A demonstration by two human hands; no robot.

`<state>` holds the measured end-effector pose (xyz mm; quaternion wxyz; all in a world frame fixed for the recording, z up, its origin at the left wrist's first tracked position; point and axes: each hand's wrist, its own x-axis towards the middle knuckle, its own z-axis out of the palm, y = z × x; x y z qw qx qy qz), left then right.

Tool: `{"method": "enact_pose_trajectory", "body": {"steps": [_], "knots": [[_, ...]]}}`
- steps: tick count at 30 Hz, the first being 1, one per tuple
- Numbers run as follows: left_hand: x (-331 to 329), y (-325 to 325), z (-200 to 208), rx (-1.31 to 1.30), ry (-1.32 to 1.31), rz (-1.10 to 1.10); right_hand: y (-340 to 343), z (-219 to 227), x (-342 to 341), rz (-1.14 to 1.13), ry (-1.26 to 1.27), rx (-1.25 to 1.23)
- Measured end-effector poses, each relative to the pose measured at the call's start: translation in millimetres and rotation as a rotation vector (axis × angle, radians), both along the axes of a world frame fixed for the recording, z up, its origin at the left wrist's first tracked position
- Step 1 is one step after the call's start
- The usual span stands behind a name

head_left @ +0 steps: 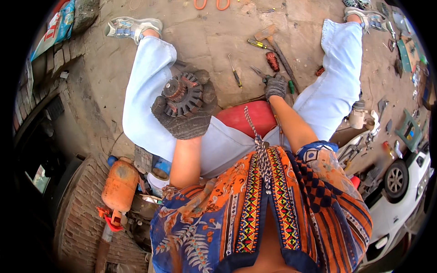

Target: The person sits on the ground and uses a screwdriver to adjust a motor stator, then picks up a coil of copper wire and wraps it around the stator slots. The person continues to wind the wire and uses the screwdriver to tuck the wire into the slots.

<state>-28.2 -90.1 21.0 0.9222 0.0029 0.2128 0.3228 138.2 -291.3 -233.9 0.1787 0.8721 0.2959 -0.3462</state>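
My left hand (187,122), in a dark grey knitted glove, is wrapped round a motor armature (184,101). The armature's slotted dark core and its round brownish end with a shaft stub face up, above my left thigh. My right hand (276,87), in a similar glove, is down by the ground in front of the red seat (246,119). Its fingers are closed on pliers (258,70), whose jaws point up and left; the handles are mostly hidden. Close by lie a bundle of copper wire (272,61) and a green-handled tool (291,87).
A hammer (281,52) lies beyond my right hand, beside a yellow screwdriver (257,43). A yellow-handled pick (236,73) lies between my legs. An orange cylinder (120,184) stands at the left. Scattered tools and a white car (400,200) are at the right.
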Motion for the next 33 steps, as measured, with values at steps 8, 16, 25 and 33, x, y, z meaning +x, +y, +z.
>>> {"method": "enact_pose_trajectory", "body": {"steps": [8,16,25,33], "knots": [[2.7,-1.5,1.6,0.019,-0.020,-0.009,-32.9,2.2,1.7,-0.369,-0.139,0.287],[1.8,-4.1,13.7,0.098,0.122,-0.028,-32.7,11.6,14.5,-1.042,-0.389,0.262],[-16.3,-8.9,16.7,-0.007,0.114,0.045,91.3,-34.0,6.9,-1.792,0.754,0.873],[-29.6,-9.3,-3.5,-0.139,-0.169,0.061,133.6,-47.1,44.3,-2.211,0.687,0.734]]}}
